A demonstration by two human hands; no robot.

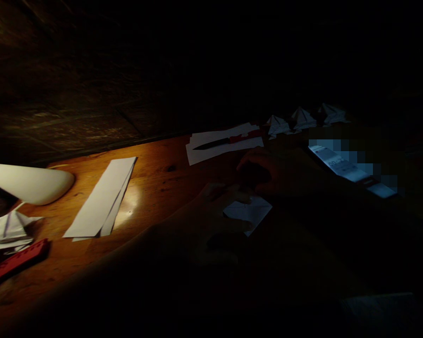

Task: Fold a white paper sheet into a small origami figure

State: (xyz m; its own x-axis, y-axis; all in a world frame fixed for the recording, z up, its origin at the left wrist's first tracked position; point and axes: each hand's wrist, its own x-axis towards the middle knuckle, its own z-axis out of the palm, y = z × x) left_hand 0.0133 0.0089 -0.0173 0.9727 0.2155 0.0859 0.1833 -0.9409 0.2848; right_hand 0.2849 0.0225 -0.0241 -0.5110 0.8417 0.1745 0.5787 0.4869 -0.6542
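In dim light at the middle of the table, a small folded white paper (255, 212) lies flat. My left hand (211, 216) rests over its left side, fingers stretched and spread, with some fingertips on the paper. Just beyond the paper's top edge, my right hand (268, 166) hovers or rests with loosely curved fingers. A dark gap shows between its fingers and thumb, and I see nothing held there. Shadow hides much of both hands.
A knife (211, 143) with a red handle lies on paper sheets (193, 157). Three folded paper shapes (303, 118) stand at the back right, near a lit phone (341, 164). Leftward are paper strips (104, 197), a white lamp (38, 183), crumpled-looking paper (9, 230) and a red object (19, 260).
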